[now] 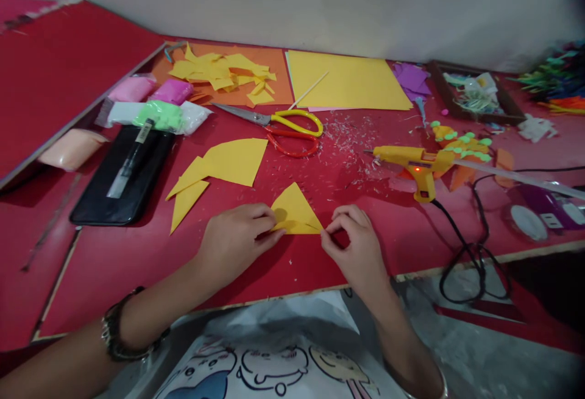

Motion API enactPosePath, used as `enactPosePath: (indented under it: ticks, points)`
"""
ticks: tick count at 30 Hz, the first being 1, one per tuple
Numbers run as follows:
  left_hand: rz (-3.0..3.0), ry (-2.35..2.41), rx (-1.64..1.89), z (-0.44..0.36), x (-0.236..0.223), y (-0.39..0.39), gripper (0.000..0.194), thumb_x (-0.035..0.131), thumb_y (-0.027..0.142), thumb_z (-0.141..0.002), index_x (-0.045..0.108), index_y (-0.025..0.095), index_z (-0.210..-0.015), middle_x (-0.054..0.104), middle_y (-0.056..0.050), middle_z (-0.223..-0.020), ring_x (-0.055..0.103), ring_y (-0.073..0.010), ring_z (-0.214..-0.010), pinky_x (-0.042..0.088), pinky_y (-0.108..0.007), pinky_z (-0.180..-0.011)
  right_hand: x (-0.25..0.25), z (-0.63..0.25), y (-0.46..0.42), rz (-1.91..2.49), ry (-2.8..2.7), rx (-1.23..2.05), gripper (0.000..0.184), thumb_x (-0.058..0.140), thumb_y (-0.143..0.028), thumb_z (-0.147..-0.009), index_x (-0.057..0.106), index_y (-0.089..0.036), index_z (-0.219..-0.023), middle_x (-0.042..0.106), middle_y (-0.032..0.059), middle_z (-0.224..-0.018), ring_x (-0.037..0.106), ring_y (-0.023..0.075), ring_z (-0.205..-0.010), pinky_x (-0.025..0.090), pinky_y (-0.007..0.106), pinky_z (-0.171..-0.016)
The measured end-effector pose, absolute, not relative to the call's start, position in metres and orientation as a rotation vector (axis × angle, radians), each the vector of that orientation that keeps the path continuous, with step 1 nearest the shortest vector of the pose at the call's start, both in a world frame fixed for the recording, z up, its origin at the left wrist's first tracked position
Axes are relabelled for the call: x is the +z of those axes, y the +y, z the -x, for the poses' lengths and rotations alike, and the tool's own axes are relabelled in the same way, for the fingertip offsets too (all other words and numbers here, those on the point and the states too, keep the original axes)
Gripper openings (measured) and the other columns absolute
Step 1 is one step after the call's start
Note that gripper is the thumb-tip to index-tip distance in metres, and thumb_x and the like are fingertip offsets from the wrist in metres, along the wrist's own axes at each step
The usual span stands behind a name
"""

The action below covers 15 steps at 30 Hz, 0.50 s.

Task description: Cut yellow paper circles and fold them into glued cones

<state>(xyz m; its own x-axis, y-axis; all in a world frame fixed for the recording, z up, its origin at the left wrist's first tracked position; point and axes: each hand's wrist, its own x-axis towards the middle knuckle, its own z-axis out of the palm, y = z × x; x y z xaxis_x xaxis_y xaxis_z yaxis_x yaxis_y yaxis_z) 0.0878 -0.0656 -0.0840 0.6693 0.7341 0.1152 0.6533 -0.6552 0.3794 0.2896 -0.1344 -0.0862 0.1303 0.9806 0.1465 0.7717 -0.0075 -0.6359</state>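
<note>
Yellow paper [296, 207]: folded triangle.
Left hand [240, 237], right hand [356, 243]: I see each pinching a corner.
Tabletop [292, 274]: bare strip to edge, lower centre.

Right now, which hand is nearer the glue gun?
Right. The right hand is left of the glue gun and lower in the picture; the left hand is farther left.

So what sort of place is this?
Probably a crafting spot, though home or workshop I can't tell: the red tabletop holds a hot glue gun, scissors and a heap of yellow paper scraps.
</note>
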Motion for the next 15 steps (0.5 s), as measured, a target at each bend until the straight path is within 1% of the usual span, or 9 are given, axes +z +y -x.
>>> enactPosePath:
  ticks: [3, 7, 12, 15]
  points:
    - [-2.582, 1.089, 0.358, -0.0869, -0.0844, -0.0651, 0.027, 0.046, 0.036, -0.087, 0.062, 0.018, -0.075, 0.063, -0.001, -0.080, 0.057, -0.0119, -0.067, 0.036, -0.022, -0.053, -0.0857, -0.2905, -0.1344, 1.830, -1.697, 0.470, 0.013, 0.052, -0.008, -0.068, 0.048, -0.020, -0.064, 0.052, 0.0030, -0.081, 0.049, 0.0187, -0.080, 0.040, 0.033, -0.072]
    - [-2.581, 1.091, 0.360, -0.0867, -0.0852, -0.0646, 0.026, 0.047, 0.036, -0.086, 0.061, 0.018, -0.075, 0.063, -0.001, -0.081, 0.057, -0.0125, -0.069, 0.036, -0.023, -0.053, -0.0852, -0.2924, -0.1343, 1.834, -1.710, 0.492, 0.014, 0.051, -0.007, -0.068, 0.049, -0.020, -0.069, 0.051, 0.0033, -0.081, 0.049, 0.0188, -0.080, 0.040, 0.033, -0.072]
    - [-2.578, 1.080, 0.374, -0.0878, -0.0854, -0.0644, 0.026, 0.047, 0.037, -0.086, 0.061, 0.018, -0.076, 0.063, -0.001, -0.081, 0.057, -0.0132, -0.069, 0.036, -0.024, -0.054, -0.0861, -0.2946, -0.1354, 1.804, -1.696, 0.493, 0.018, 0.047, -0.005, -0.072, 0.054, -0.020, -0.079, 0.054, 0.0041, -0.086, 0.050, 0.0192, -0.086, 0.041, 0.033, -0.076]
    - [-2.560, 1.083, 0.357, -0.0884, -0.0851, -0.0643, 0.026, 0.046, 0.036, -0.086, 0.062, 0.018, -0.077, 0.063, -0.001, -0.081, 0.057, -0.0132, -0.069, 0.037, -0.024, -0.054, -0.0855, -0.2941, -0.1362, 1.784, -1.720, 0.488, 0.019, 0.047, -0.009, -0.076, 0.059, -0.022, -0.085, 0.055, 0.0041, -0.088, 0.051, 0.0194, -0.086, 0.040, 0.034, -0.077]
